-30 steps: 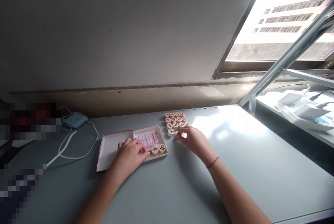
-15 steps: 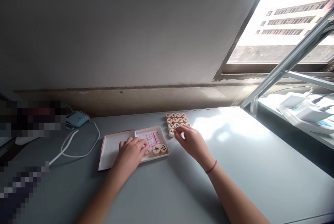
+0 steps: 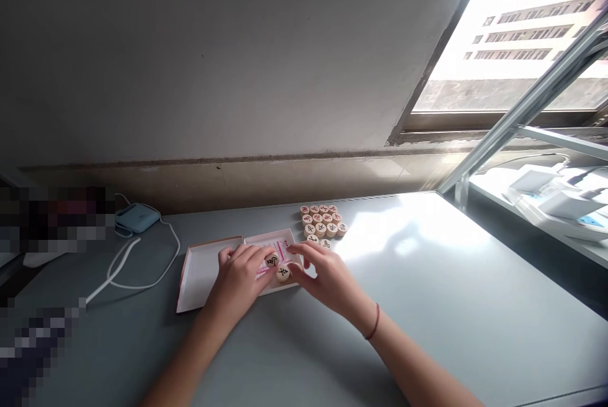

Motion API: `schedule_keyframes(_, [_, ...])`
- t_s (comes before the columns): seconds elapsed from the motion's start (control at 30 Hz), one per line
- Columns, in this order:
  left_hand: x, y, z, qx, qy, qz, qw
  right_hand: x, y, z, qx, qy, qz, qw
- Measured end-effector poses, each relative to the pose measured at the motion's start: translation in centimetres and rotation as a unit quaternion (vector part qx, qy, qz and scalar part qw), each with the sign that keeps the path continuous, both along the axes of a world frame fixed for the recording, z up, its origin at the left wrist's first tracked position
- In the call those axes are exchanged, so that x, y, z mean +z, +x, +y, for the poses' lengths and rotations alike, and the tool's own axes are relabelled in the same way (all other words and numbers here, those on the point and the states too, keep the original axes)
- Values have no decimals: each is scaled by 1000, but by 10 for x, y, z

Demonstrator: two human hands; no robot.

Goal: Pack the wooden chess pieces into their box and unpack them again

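Left hand (image 3: 240,271): thumb and fingers are closed on a black-marked piece (image 3: 272,260), held over the box (image 3: 280,290). Right hand (image 3: 330,274): thumb and fingertips stand apart above the right side of the box, with nothing visible between them.

Change, over the last half second: the right hand has moved from the group of pieces (image 3: 322,218) to the box, and the left hand's piece has come up into its grip. A second black-marked piece (image 3: 325,244) now shows in the front row of the group. In effect, one placement appears complete and another piece is ready at the box.

Locations: the group lies near the far edge of the tabletop (image 3: 427,306), right of the box. The middle piece (image 3: 284,273) sits by the near edge of the box.

Visibility limits: the right thumb covers most of the end piece (image 3: 297,265); contact with it cannot be determined. Both hands obscure much of the pink-lined packet (image 3: 283,251). The right fingers partly cover the front row.
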State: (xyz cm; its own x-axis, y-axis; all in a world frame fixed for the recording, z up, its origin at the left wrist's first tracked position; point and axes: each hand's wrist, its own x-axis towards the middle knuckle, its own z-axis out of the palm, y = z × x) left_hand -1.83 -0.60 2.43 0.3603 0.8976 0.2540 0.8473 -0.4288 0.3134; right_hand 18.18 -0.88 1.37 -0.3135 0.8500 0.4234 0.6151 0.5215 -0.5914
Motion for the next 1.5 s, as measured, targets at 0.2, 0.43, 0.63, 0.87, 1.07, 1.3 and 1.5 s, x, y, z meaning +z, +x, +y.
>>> schedule_keyframes(0.2, [0, 10, -7, -46, 54, -45, 996, 7, -11, -7, 38, -136, 161, 977])
schedule_keyframes(0.43, [-3, 9, -4, -52, 32, -18, 998, 4, 47, 27, -167, -154, 105, 968])
schedule_keyframes(0.63, [-3, 10, -4, -52, 18, -11, 998, -7, 65, 36, -197, -207, 24, 958])
schedule_keyframes(0.87, [-4, 9, -4, -46, 4, -12, 999, -9, 64, 34, -175, -247, -9, 953])
schedule_keyframes(1.07, [-7, 7, -2, -40, -7, -8, 999, -10, 57, 29, -146, -192, -50, 969])
schedule_keyframes(1.3, [-10, 8, -3, -44, -17, -17, 999, -19, 49, 32, -162, -167, -108, 967])
schedule_keyframes(1.5, [-8, 11, -4, -43, -30, -11, 999, -19, 49, 33, -180, -151, -118, 965])
